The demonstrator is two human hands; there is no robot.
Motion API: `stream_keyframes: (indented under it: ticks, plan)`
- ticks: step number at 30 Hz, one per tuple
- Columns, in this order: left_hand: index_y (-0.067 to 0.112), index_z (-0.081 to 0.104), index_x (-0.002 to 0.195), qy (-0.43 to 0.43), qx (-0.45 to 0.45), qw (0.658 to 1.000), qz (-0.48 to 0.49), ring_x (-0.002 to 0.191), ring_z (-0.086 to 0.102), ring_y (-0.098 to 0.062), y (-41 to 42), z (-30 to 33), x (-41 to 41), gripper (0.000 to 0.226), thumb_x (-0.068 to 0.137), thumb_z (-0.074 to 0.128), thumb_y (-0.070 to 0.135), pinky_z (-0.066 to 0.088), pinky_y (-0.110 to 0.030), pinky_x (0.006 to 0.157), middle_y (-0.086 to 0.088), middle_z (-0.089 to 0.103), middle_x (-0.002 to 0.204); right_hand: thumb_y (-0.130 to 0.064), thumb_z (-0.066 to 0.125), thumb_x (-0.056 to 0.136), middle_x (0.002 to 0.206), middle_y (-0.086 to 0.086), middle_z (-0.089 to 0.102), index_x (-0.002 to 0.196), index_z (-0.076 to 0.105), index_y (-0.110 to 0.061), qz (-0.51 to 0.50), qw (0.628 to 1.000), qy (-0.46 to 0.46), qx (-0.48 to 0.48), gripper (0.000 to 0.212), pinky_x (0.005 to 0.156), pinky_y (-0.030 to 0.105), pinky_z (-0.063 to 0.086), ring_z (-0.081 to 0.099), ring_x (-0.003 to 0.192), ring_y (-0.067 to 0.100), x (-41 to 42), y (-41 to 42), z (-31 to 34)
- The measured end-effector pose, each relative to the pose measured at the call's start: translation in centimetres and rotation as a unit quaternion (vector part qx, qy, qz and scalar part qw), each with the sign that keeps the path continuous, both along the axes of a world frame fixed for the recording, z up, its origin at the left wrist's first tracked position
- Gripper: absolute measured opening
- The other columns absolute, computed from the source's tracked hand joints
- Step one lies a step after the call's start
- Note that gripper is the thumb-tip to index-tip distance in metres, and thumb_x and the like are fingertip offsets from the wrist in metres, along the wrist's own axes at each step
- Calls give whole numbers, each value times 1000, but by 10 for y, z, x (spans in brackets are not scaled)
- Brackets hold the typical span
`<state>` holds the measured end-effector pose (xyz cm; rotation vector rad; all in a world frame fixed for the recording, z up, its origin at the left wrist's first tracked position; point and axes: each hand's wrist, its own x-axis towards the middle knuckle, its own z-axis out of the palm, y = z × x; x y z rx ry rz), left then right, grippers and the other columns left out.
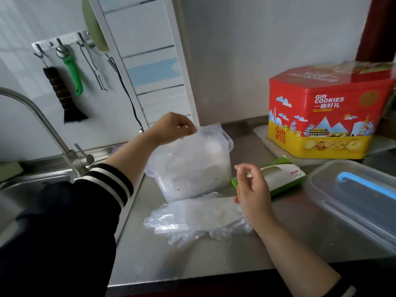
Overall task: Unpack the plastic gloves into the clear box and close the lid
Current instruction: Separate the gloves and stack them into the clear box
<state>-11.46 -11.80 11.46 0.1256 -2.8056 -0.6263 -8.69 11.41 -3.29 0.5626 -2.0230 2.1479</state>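
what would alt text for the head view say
A person's left hand pinches thin plastic gloves over a clear box on a steel counter, while the right hand hovers above more gloves lying in front. The lid lies to the right.

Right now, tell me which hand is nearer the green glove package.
Right. The right hand hovers just in front of the green glove package, overlapping its left end. The left hand is farther off, pinching plastic film above the clear box.
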Motion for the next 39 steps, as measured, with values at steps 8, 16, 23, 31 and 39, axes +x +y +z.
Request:
stream_keyframes:
  ticks: [8,16,23,31,39]
  plan:
    - [33,60,110,-6,-226,973,55,83,52,-12,-21,-23,-28,36,83,64,57,37,-27,67,12,60,92,-60,39,89,57,-15,53,101,56,-29,-18,999,23,36,38,56,49,53,48,51,8,-6,-2,-8]
    - [19,54,82,86,-434,897,-6,94,49,-25,-32,-45,-26,33,86,62,51,32,-36,85,1,55,93,-68,37,87,54,-14,49,95,53,-36,-32,998,42,37,37,52,52,49,45,50,13,-9,-4,-13]
    - [19,70,84,-129,-197,968,83,84,62,-19,-8,-33,-12,73,100,9,56,45,-34,86,6,71,82,-68,35,88,54,-18,51,96,57,-26,-28,998,37,49,48,56,47,51,46,51,9,-10,-5,-14]
    - [24,72,105,-64,-283,952,100,123,49,-27,15,-20,30,77,95,6,62,24,-46,111,-2,60,129,-44,65,86,66,-12,60,77,62,-22,21,977,77,197,24,64,30,46,55,65,7,-4,-2,-12]
    - [11,66,76,266,-254,914,-170,61,55,-22,68,-77,91,33,96,52,33,43,-31,52,-2,61,71,-51,66,75,88,-15,56,82,64,-31,143,931,137,308,22,80,26,44,55,90,8,-9,-2,-22]
